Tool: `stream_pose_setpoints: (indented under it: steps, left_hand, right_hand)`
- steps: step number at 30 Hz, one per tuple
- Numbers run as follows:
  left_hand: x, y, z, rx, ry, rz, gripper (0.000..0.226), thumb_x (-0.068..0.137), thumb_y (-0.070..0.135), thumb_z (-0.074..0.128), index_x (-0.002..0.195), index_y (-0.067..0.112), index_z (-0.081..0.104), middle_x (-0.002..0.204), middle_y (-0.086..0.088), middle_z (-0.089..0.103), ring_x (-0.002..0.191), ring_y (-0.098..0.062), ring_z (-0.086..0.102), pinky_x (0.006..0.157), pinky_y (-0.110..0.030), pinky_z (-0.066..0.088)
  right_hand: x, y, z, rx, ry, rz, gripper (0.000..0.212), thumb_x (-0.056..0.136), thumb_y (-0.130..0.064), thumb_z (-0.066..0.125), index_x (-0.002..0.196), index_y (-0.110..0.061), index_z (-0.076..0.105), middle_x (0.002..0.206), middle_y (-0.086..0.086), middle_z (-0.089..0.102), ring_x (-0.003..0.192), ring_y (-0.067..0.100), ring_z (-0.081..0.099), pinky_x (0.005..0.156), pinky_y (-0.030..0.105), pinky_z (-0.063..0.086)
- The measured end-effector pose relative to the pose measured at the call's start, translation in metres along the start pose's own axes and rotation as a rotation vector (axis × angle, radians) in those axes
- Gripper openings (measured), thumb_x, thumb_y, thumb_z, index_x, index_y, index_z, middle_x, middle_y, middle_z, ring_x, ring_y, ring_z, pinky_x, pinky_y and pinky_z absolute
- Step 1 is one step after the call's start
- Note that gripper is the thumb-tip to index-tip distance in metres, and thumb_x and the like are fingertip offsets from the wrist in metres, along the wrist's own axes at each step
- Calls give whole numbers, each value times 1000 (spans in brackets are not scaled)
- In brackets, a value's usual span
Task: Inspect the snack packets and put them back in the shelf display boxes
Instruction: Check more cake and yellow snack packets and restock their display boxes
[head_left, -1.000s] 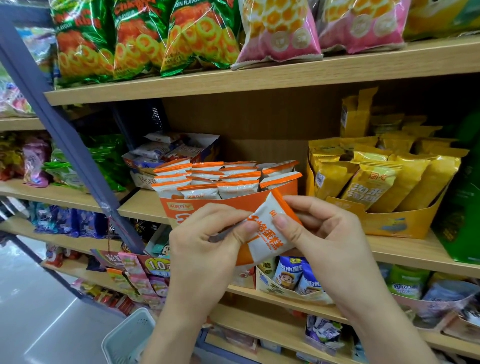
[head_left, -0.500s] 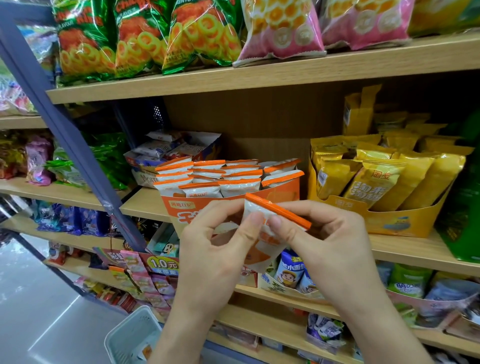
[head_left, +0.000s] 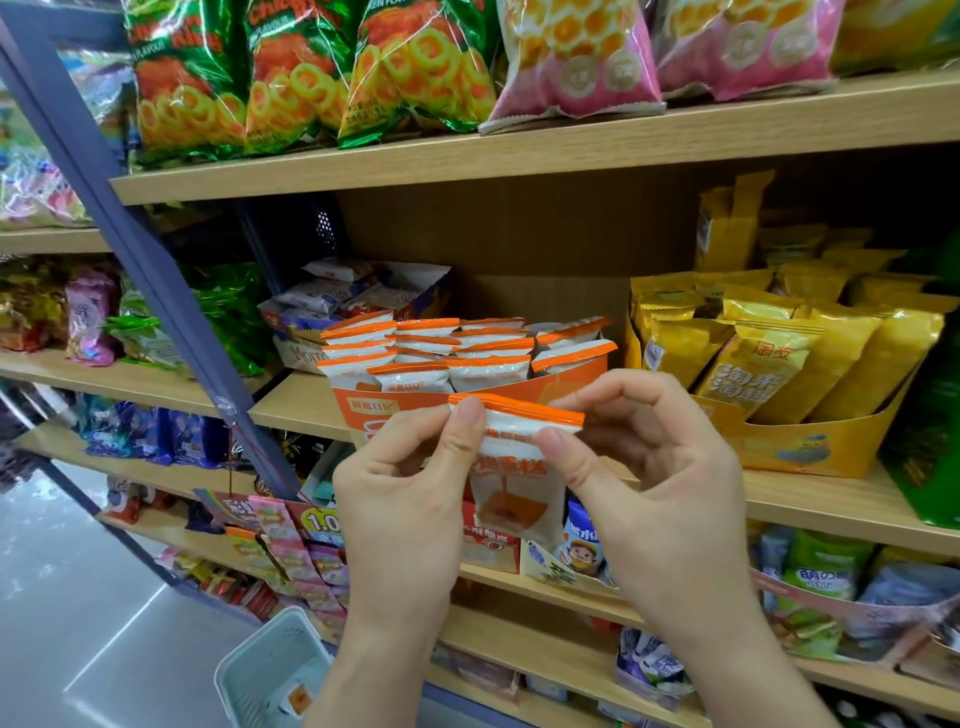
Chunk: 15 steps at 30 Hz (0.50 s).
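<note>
A small white snack packet (head_left: 511, 483) with an orange top seal hangs upright in front of the middle shelf. My left hand (head_left: 410, 499) pinches its top left corner, and my right hand (head_left: 649, 483) pinches its upper right edge. Just behind it stands the orange display box (head_left: 566, 387), holding several matching white and orange packets (head_left: 441, 353). To the right, a yellow display box (head_left: 810, 447) carries several yellow packets (head_left: 763, 364).
Big green and pink snack bags (head_left: 415, 67) fill the top shelf. A blue upright post (head_left: 130, 249) slants down the left side. A pale plastic basket (head_left: 275, 670) sits on the floor at the bottom. Lower shelves carry more small packets and boxes.
The packet has turned from tilted to upright, with its orange seal now level on top. Both hands have shifted their pinch to its upper corners.
</note>
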<state>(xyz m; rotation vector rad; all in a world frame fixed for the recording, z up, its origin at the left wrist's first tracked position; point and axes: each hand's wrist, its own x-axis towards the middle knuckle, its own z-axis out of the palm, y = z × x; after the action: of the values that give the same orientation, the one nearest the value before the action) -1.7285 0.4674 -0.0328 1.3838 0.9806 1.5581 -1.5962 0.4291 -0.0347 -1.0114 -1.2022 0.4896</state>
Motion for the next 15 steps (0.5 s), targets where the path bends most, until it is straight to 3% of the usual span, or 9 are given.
stream_pose_setpoints:
  steps: [4,9,12,15]
  left_hand:
    - [-1,0,2,-34,30,-40,16,81,34,67,86,23,78,92,-3,75,93,-22,72,68,-33,61]
    - [1,-1,-1,-69,16,-104,22,81,23,68,102,21,74,90,2,76,90,-16,73,67,-28,60]
    - [6,-1,-10,8,-139,-113,29,77,29,70,105,28,74,93,5,74,92,-14,72,67,-26,58]
    - [10,0,-16,134,-320,-72,28,73,44,76,99,33,77,102,5,72,101,-17,68,76,-34,59]
  right_hand:
    - [-1,7,2,-206,7,-232,13,89,-33,63,101,-30,65,100,-19,65,102,1,61,77,7,50]
    - [1,14,2,-246,6,-262,16,87,-34,61,100,-28,68,103,-24,63,103,-7,60,82,7,49]
    - [3,17,3,-282,10,-289,15,85,-30,68,98,-25,71,99,-22,64,102,-7,61,82,10,51]
    - [4,16,3,-281,-20,-298,12,85,-24,71,97,-23,72,94,-18,66,97,-6,63,78,8,50]
